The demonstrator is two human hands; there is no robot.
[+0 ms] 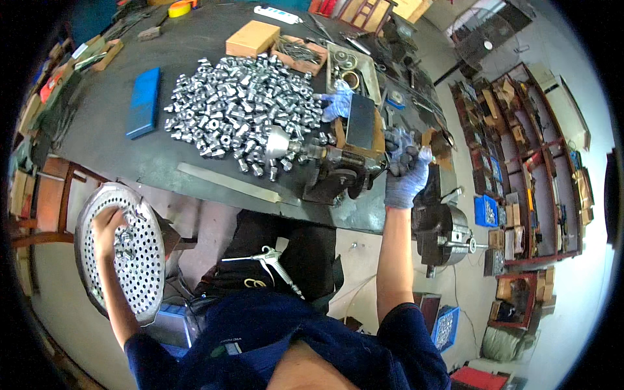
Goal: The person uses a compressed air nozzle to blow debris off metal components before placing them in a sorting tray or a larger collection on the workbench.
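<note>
Left hand (106,229) rests, fingers curled, inside the perforated pan (88,260) beside the table edge (214,185); gloved right hand (406,172) grips the machine (341,170) overhanging it.

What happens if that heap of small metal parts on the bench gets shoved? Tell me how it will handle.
The heap of metal parts looks loose, so a shove would probably spread it across the bench rather than move it whole. The pieces seem short and rounded, so some may roll. Shiny solid metal suggests weight for their size, and a slick grip for the gloved right hand.
</note>
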